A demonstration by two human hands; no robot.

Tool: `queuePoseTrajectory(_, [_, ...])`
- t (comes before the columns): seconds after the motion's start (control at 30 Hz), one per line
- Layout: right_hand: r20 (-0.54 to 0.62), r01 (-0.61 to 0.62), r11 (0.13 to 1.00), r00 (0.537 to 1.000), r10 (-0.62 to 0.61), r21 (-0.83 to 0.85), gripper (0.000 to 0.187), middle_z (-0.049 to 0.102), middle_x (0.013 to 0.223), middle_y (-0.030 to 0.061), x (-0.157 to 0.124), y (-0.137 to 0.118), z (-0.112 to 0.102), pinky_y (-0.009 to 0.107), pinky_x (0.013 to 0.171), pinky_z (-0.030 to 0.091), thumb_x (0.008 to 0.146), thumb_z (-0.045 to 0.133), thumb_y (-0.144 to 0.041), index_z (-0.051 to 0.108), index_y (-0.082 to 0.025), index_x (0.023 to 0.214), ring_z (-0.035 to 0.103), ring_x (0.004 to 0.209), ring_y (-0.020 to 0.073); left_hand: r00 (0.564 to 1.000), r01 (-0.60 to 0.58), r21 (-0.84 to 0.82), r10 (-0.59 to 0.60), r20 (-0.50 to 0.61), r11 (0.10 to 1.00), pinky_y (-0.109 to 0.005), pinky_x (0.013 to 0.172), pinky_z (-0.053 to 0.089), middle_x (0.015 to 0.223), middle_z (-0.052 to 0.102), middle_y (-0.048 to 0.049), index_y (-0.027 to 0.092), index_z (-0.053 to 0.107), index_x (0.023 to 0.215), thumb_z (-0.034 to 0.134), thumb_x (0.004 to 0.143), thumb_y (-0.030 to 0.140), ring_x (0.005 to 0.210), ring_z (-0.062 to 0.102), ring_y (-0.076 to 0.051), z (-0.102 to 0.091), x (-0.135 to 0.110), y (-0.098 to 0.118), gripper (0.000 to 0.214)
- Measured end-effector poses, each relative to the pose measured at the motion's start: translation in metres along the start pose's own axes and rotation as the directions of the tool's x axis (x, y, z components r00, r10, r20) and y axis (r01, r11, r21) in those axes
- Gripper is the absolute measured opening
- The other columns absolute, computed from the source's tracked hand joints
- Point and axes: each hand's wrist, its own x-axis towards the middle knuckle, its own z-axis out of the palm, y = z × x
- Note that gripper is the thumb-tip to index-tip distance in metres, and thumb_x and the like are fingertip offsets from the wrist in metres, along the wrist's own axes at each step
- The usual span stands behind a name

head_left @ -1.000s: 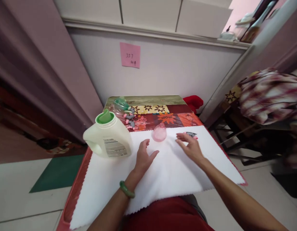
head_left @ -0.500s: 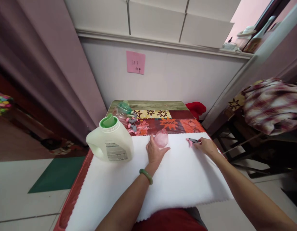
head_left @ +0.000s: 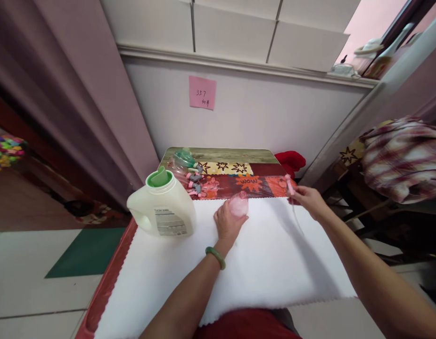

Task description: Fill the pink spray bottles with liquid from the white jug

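Left hand (head_left: 226,222): fingers clamped round bottle (head_left: 238,205), just right of jug (head_left: 164,209). Right hand (head_left: 309,198): fingers pinch pump (head_left: 289,184), farther right of jug, tube (head_left: 297,220) dangling. Hold your bottle upright and steady; probably best to lead with tube tip.

**Bare arms, one green bangle**

The person's left hand (head_left: 226,223) and right hand (head_left: 309,199) are both bare. Just behind the left hand, around the wrist, sits a green bangle (head_left: 215,258) — smooth, rounded, slightly glossy, and close to the arm. Behind each hand the forearm is uncovered as far back as it shows. Further back still, between the two arms, lies a plain red garment (head_left: 246,326) — a narrow grey strip (head_left: 279,314) edges it on the right hand's side.
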Motion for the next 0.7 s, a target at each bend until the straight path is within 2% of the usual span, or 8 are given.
queuePoseTrajectory(0.03, [-0.005, 0.040, 0.969, 0.999, -0.040, 0.243, 0.033, 0.074, 0.075, 0.0079, 0.003, -0.019, 0.000, 0.033, 0.063, 0.060, 0.082, 0.072, -0.048, 0.072, -0.016, 0.085, 0.071, 0.064, 0.0192, 1.000, -0.011, -0.002, 0.011, 0.003, 1.000, -0.048, 0.103, 0.039, 0.121, 0.069, -0.0118, 0.024, 0.052, 0.130, 0.091, 0.058, 0.040, 0.118, 0.062, -0.035, 0.000, 0.000, -0.001, 0.084])
queuePoseTrajectory(0.1, [-0.109, 0.165, 0.829, 0.986, -0.126, 0.534, 0.035, 0.076, 0.088, 0.0085, 0.008, -0.059, 0.004, 0.034, 0.065, 0.062, 0.079, 0.078, -0.051, 0.069, -0.019, 0.089, 0.074, 0.073, 0.0198, 0.999, -0.031, -0.009, 0.031, 0.011, 0.999, -0.049, 0.103, 0.039, 0.120, 0.070, -0.0112, 0.024, 0.052, 0.130, 0.092, 0.057, 0.039, 0.116, 0.064, -0.034, -0.001, 0.000, -0.002, 0.084])
queuePoseTrajectory(0.2, [-0.232, 0.325, 0.668, 0.946, -0.227, 0.670, 0.034, 0.075, 0.099, 0.0077, 0.011, -0.115, 0.020, 0.035, 0.070, 0.064, 0.083, 0.075, -0.052, 0.065, -0.022, 0.095, 0.075, 0.083, 0.0197, 0.998, -0.052, -0.021, 0.053, 0.020, 0.998, -0.049, 0.105, 0.037, 0.122, 0.070, -0.0115, 0.024, 0.052, 0.131, 0.091, 0.057, 0.038, 0.117, 0.064, -0.034, -0.001, 0.001, -0.003, 0.084])
queuePoseTrajectory(0.3, [-0.287, 0.406, 0.595, 0.913, -0.289, 0.693, 0.034, 0.074, 0.101, 0.0054, 0.006, -0.148, 0.044, 0.037, 0.077, 0.064, 0.084, 0.075, -0.051, 0.066, -0.022, 0.101, 0.075, 0.086, 0.0180, 0.998, -0.057, -0.031, 0.058, 0.018, 0.998, -0.049, 0.106, 0.037, 0.121, 0.071, -0.0115, 0.024, 0.052, 0.130, 0.091, 0.057, 0.038, 0.115, 0.065, -0.033, 0.000, 0.002, -0.005, 0.084])
queuePoseTrajectory(0.37, [-0.288, 0.404, 0.553, 0.914, -0.286, 0.729, 0.034, 0.074, 0.098, 0.0033, 0.001, -0.157, 0.059, 0.038, 0.080, 0.064, 0.081, 0.079, -0.050, 0.068, -0.023, 0.098, 0.074, 0.086, 0.0176, 0.998, -0.054, -0.034, 0.054, 0.009, 0.998, -0.049, 0.106, 0.038, 0.119, 0.072, -0.0109, 0.023, 0.053, 0.129, 0.090, 0.056, 0.036, 0.113, 0.066, -0.033, 0.000, 0.002, -0.005, 0.083])
queuePoseTrajectory(0.47, [-0.242, 0.340, 0.523, 0.938, -0.248, 0.782, 0.034, 0.073, 0.089, 0.0002, -0.006, -0.158, 0.076, 0.037, 0.081, 0.062, 0.074, 0.085, -0.047, 0.072, -0.022, 0.094, 0.071, 0.081, 0.0165, 0.999, -0.044, -0.040, 0.044, -0.018, 0.998, -0.049, 0.105, 0.039, 0.118, 0.072, -0.0099, 0.024, 0.054, 0.126, 0.088, 0.055, 0.033, 0.112, 0.066, -0.033, 0.001, 0.001, -0.006, 0.079])
queuePoseTrajectory(0.7, [-0.189, 0.263, 0.549, 0.964, -0.189, 0.793, 0.033, 0.072, 0.083, 0.0000, -0.013, -0.137, 0.099, 0.036, 0.078, 0.059, 0.071, 0.085, -0.045, 0.073, -0.022, 0.092, 0.069, 0.075, 0.0164, 0.999, -0.030, -0.129, 0.026, -0.031, 0.991, -0.051, 0.105, 0.039, 0.115, 0.073, -0.0087, 0.025, 0.058, 0.121, 0.086, 0.050, 0.028, 0.111, 0.066, -0.035, -0.001, 0.001, -0.006, 0.076])
